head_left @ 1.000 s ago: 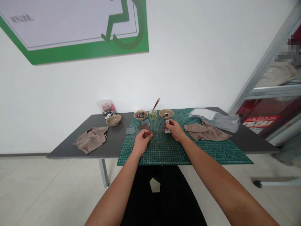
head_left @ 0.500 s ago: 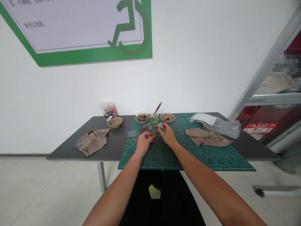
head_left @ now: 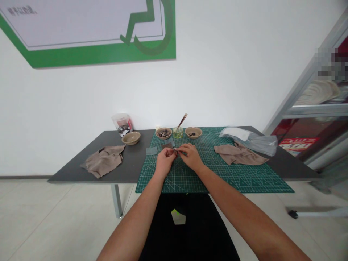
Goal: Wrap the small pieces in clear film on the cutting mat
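My left hand (head_left: 165, 160) and my right hand (head_left: 190, 155) meet over the green cutting mat (head_left: 182, 181), fingertips pinched together. Between them is a small dark piece (head_left: 175, 150), mostly covered by the fingers; its kind cannot be made out. Just beyond my left hand lie a brown cloth square (head_left: 166, 146) and a grey-blue square (head_left: 170, 141), with another grey-blue square (head_left: 151, 151) to the left. Behind the hands stand a bowl of dark and pale bits (head_left: 164, 133), a glass jar (head_left: 178, 133) with thin brown sticks (head_left: 182, 120), and a bowl with a few dark pieces (head_left: 193, 133).
On the left of the dark table (head_left: 136, 163) are a brown cloth (head_left: 104, 161), an empty bowl (head_left: 131, 138) and a clear tub of bits (head_left: 123, 125). To the right lie another brown cloth (head_left: 239, 153) and a clear plastic bag (head_left: 254, 140). A wall stands behind.
My right hand has moved left and turned down to meet my left hand. The pale greyish piece it held no longer shows. The view has shifted slightly.
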`<state>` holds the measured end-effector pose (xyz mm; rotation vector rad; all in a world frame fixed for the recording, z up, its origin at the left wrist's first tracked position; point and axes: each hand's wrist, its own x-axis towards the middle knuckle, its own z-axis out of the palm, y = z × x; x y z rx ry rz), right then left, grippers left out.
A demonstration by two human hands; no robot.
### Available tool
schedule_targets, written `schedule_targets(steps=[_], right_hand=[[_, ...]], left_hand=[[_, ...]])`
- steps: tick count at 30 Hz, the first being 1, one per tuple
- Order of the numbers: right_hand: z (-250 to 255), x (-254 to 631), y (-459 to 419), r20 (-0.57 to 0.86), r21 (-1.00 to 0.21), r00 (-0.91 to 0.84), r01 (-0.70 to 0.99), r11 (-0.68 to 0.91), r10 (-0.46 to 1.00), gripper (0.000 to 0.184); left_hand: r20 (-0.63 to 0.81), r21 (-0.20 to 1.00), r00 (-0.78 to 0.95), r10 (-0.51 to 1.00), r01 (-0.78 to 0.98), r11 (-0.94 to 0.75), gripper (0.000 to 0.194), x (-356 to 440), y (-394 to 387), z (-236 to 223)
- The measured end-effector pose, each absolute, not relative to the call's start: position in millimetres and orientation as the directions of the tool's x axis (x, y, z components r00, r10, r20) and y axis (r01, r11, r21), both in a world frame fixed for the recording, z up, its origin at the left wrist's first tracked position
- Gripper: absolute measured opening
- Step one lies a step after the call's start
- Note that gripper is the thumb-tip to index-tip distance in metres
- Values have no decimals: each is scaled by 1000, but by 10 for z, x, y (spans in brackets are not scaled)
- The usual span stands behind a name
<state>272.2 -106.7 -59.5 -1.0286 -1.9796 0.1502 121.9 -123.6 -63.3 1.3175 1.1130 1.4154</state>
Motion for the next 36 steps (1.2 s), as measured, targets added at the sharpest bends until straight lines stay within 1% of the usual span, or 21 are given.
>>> schedule_targets(steps=[4, 8, 11, 14, 18, 20, 23, 26, 29, 33, 36], right_hand=[[-590, 2708, -1093, 648, -409, -341, 599, 689, 681, 27], [-612, 2685, -1092, 634, -329, -435, 598, 731, 640, 38], [-614, 2667, -1099, 615, -306, -472, 596, 743, 631, 44], [-587, 2658, -1112, 600, -313, -465, 613, 725, 652, 42], [-550, 2660, -1139, 579, -316, -418, 677, 665, 700, 40], [-552, 2661, -1158, 586, -291, -424, 685, 668, 691, 40], [-577, 2654, -1172, 596, -257, -455, 672, 694, 661, 39], [-606, 2644, -1161, 582, -269, -440, 689, 673, 683, 38], [-619, 2637, -1145, 563, -289, -393, 731, 619, 727, 36], [-624, 2636, -1140, 571, -245, -438, 717, 653, 695, 37], [-632, 2643, -1139, 579, -242, -408, 741, 627, 706, 35]], left_hand=[[229, 973, -79, 970, 22, -228, 20, 1212, -1246, -610], [235, 970, -132, 963, 94, -224, 17, 1199, -1255, -610], [237, 968, -168, 957, 129, -217, 17, 1189, -1268, -635], [251, 964, -195, 948, 135, -228, 18, 1186, -1279, -659], [247, 968, -211, 946, 105, -229, 22, 1191, -1280, -661], [243, 969, -194, 950, 87, -230, 22, 1192, -1277, -656], [256, 964, -199, 946, 121, -236, 19, 1192, -1273, -653], [250, 965, -234, 940, 140, -222, 18, 1195, -1278, -645], [218, 973, -219, 951, 127, -194, 17, 1201, -1287, -625], [226, 970, -208, 952, 140, -200, 13, 1205, -1300, -600], [224, 972, -194, 955, 109, -206, 14, 1205, -1311, -590]])
